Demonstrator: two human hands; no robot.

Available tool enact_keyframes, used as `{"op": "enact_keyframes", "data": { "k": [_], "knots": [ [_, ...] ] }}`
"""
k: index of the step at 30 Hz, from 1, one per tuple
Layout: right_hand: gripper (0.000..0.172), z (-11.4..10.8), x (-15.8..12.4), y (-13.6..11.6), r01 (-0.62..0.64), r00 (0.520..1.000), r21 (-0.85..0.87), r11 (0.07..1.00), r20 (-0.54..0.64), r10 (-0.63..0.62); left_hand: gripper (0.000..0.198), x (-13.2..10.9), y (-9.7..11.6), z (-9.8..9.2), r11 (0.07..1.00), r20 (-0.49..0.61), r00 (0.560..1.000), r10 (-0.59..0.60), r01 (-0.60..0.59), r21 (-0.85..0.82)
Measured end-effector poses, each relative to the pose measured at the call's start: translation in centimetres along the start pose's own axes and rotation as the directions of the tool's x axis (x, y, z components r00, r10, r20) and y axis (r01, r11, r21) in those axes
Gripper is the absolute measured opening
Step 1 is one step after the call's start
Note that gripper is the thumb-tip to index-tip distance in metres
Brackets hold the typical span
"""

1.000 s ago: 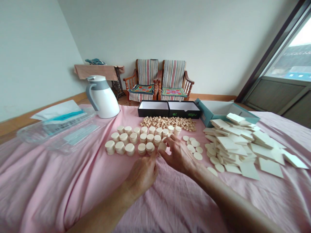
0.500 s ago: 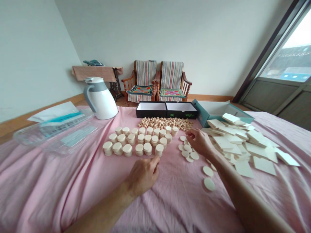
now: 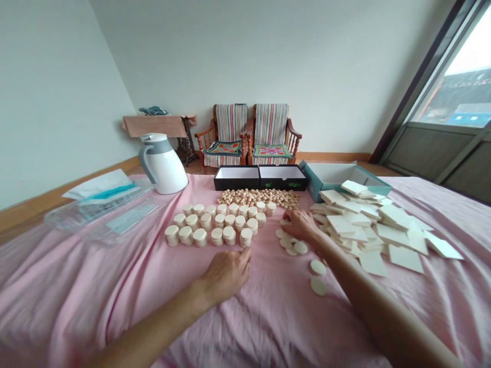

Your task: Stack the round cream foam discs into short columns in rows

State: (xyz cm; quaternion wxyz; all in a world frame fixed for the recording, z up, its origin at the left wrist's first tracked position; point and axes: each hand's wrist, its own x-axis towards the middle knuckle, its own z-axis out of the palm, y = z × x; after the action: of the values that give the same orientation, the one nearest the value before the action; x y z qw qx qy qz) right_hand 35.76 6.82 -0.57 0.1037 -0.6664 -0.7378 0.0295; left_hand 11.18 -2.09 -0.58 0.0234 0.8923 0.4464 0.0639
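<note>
A pale, plain wall (image 3: 192, 61) and 2 wooden armchairs draped in striped cloth (image 3: 231, 122) stand well beyond your fingers, and a creased pink cloth (image 3: 268, 306) spreads beneath both hands. Your left hand (image 3: 227, 275) rests on it with its fingers curled and close together, their tips just in front of the nearest stack of thin, round, cream-coloured discs (image 3: 246, 236); whether they touch it, or the palm hides anything, I cannot tell. More such stacks stand in 3 rows, mostly beyond and to the left of those tips.

Your right hand (image 3: 301, 225) reaches over a group of flat, loose cream discs (image 3: 301, 248), its fingers bent downward at the far edge of the group. I cannot tell whether they are clamped on a disc or only apart above it. Just right of them lies a heap of pale square boards (image 3: 345, 225); small tan beads (image 3: 249, 197) spread beyond them to the left.

The step in hand appears to be picking at the loose discs with your right fingers. The next move seems to call for a light pinch on the rim of 1 disc, since overlapping ones could slide with it.
</note>
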Motion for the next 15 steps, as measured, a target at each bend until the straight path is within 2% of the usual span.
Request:
{"op": "enact_keyframes", "data": {
  "k": [3, 5, 7, 11, 15],
  "knots": [
    [0.020, -0.1, -0.2, 0.8, 0.017, 0.999, 0.028, 0.999, -0.031, -0.016, 0.012, 0.2, 1.0, -0.7, 0.998, 0.039, 0.999, 0.011, -0.014, 0.064],
    [0.022, -0.4, -0.5, 1.4, 0.045, 0.994, 0.088, 0.995, -0.105, -0.036, 0.011, 0.5, 2.0, -0.9, 0.999, 0.039, 0.999, 0.024, -0.026, 0.044],
    [0.025, -0.8, -0.9, 1.6, 0.127, 0.984, 0.181, 0.975, -0.150, -0.101, 0.011, 1.1, 2.8, -0.9, 1.000, 0.026, 0.999, 0.022, -0.022, -0.005],
    [0.032, -1.5, -1.7, 1.1, 0.345, 0.938, 0.328, 0.879, -0.080, -0.339, 0.010, 2.4, 3.5, 0.0, 0.996, -0.024, 0.999, 0.031, -0.033, -0.078],
    [0.038, -1.7, -1.8, 0.3, 0.405, 0.899, 0.351, 0.844, 0.014, -0.437, 0.011, 3.0, 3.0, 1.2, 0.988, -0.086, 0.995, 0.045, -0.057, -0.145]
  ]
}}
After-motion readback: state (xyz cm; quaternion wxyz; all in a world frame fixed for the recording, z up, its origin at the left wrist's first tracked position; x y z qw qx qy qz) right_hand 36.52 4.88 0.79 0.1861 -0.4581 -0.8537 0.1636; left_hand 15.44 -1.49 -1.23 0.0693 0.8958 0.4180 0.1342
